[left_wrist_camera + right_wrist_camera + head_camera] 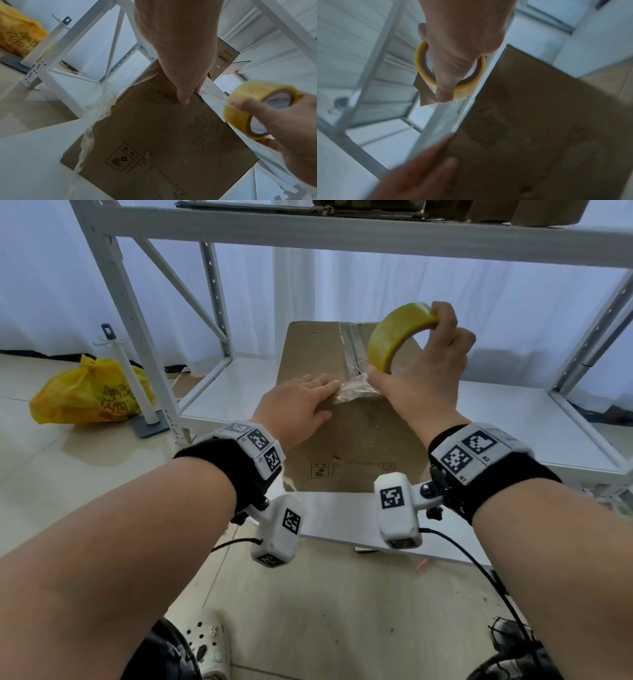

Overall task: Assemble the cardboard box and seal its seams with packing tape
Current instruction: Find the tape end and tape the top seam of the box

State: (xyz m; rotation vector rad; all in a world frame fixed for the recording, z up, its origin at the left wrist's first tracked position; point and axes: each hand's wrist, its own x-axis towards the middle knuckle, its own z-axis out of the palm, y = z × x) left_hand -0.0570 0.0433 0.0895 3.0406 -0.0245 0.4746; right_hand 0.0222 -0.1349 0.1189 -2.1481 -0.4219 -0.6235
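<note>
A brown cardboard box (pixel 315 354) stands on the low white shelf board (pixel 496 419), its top flaps closed. Clear tape (pixel 351 344) runs along the top centre seam and crumples over the near edge. My left hand (pixel 301 398) lies flat with straight fingers on the box top at that edge, pressing the tape end; from the left wrist view its fingers (pixel 181 86) reach over the box (pixel 163 128). My right hand (pixel 435 361) grips the yellow tape roll (pixel 397 337) just above the seam, thumb low near the crumpled tape. The roll (pixel 423 70) also shows in the right wrist view.
A white metal rack frame (pixel 123 292) surrounds the box, with an upper shelf (pixel 342 234) overhead carrying more cardboard. A yellow plastic bag (pixel 85 392) and a white post on a grey base (pixel 137 385) sit on the floor at left. Loose tape hangs off the box's left edge (pixel 96 116).
</note>
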